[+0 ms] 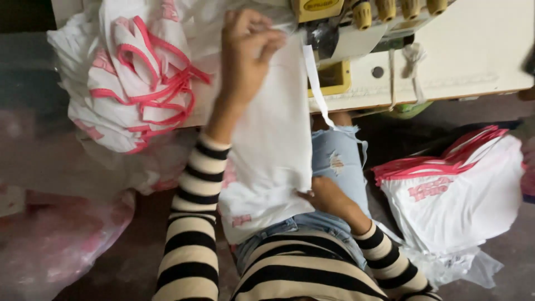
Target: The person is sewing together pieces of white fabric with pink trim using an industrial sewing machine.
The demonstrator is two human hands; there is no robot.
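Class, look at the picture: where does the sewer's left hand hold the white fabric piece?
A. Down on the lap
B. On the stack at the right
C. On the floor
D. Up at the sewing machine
D: the left hand pinches the white fabric piece beside the sewing machine.

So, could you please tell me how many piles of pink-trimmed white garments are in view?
2. One pile is heaped on the table's left end, beside the left hand. The other pile is stacked low on the right. More may be hidden out of frame.

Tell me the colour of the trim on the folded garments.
Pink trim on white garments, clearest in the head view.
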